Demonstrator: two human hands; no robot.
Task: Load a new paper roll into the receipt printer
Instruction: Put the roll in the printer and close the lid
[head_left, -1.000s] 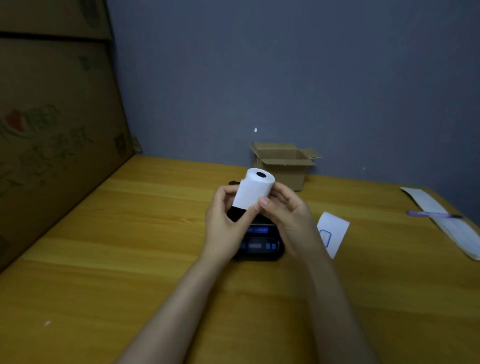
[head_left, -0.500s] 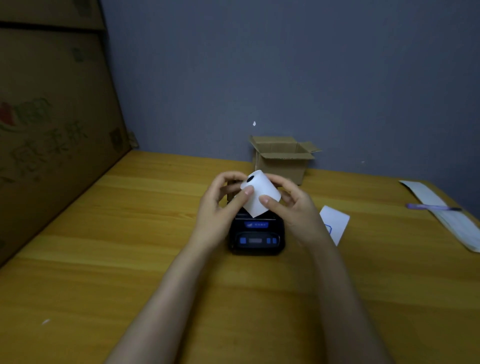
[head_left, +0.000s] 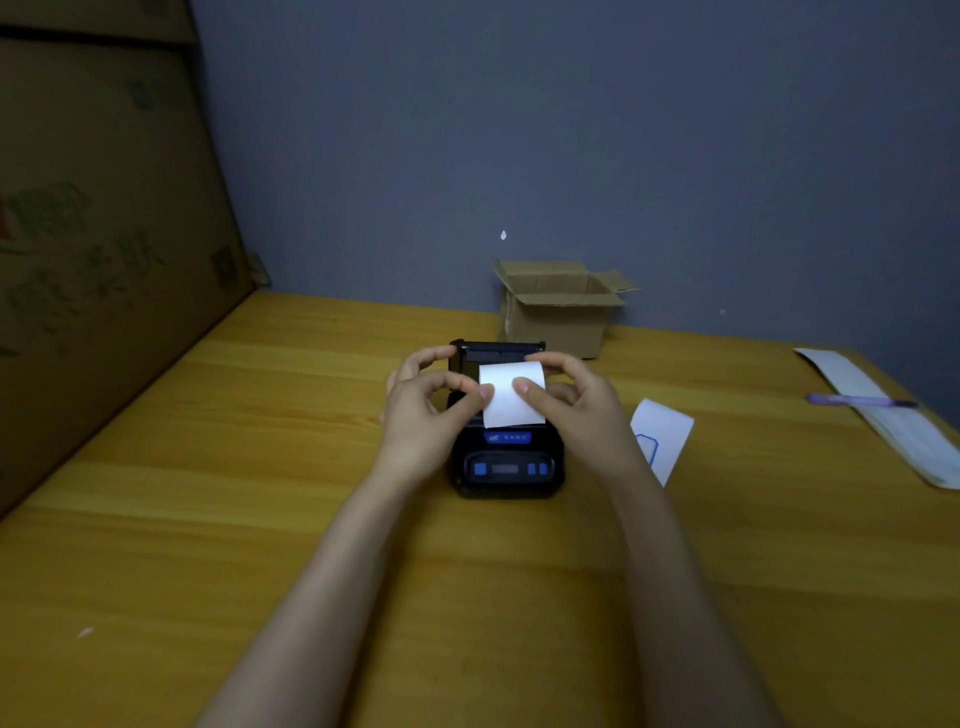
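A small black receipt printer (head_left: 506, 467) with blue buttons sits mid-table, its lid (head_left: 501, 349) standing open at the back. A white paper roll (head_left: 511, 392) lies sideways over the open paper bay. My left hand (head_left: 428, 410) grips the roll's left end with thumb and fingers. My right hand (head_left: 576, 410) grips its right end, thumb on the front of the paper. Whether the roll rests in the bay is hidden by the hands.
An open cardboard box (head_left: 561, 306) stands behind the printer against the wall. A white slip (head_left: 662, 439) lies right of the printer. A purple pen (head_left: 857, 401) rests on a long paper strip (head_left: 893, 421) at the right edge. A large carton (head_left: 93, 249) stands at the left.
The roll was turned from end-up to lying sideways and brought down onto the printer's open bay. Both hands lowered with it. The lid is now visible behind.
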